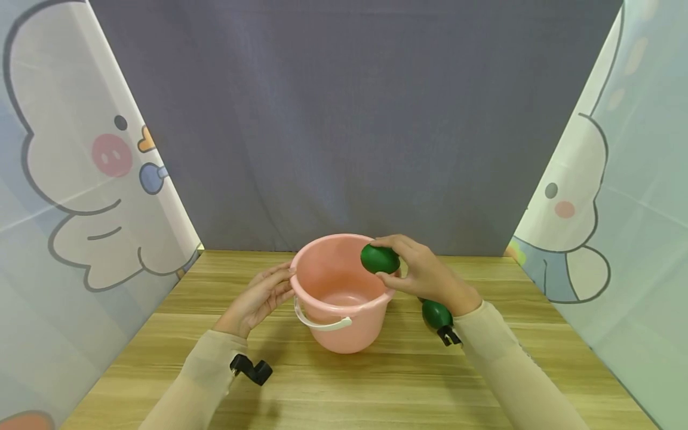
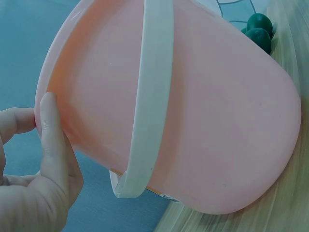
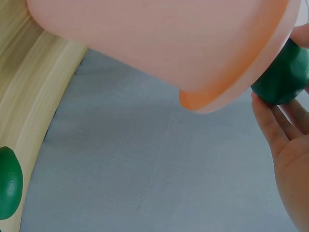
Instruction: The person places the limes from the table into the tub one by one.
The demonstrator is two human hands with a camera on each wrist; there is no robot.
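Note:
A pink bucket (image 1: 344, 328) stands upright on the table, its white handle (image 1: 322, 325) hanging down at the front left. My left hand (image 1: 263, 301) is at the bucket's left rim. In the left wrist view the left hand (image 2: 43, 164) pinches that rim between thumb and finger. Over the right part of the bucket's mouth, my right hand (image 1: 421, 272) grips a smooth dark green oval fruit (image 1: 380, 258), like an avocado. The right wrist view has the fruit (image 3: 282, 77) just past the rim, in the right hand's (image 3: 289, 140) fingers.
More green oval fruit (image 1: 436, 315) lies on the wooden table (image 1: 333, 388), right of the bucket and partly behind the right wrist. A dark grey curtain (image 1: 333, 119) closes off the back. Cartoon-printed cloths (image 1: 634, 179) hang at both sides.

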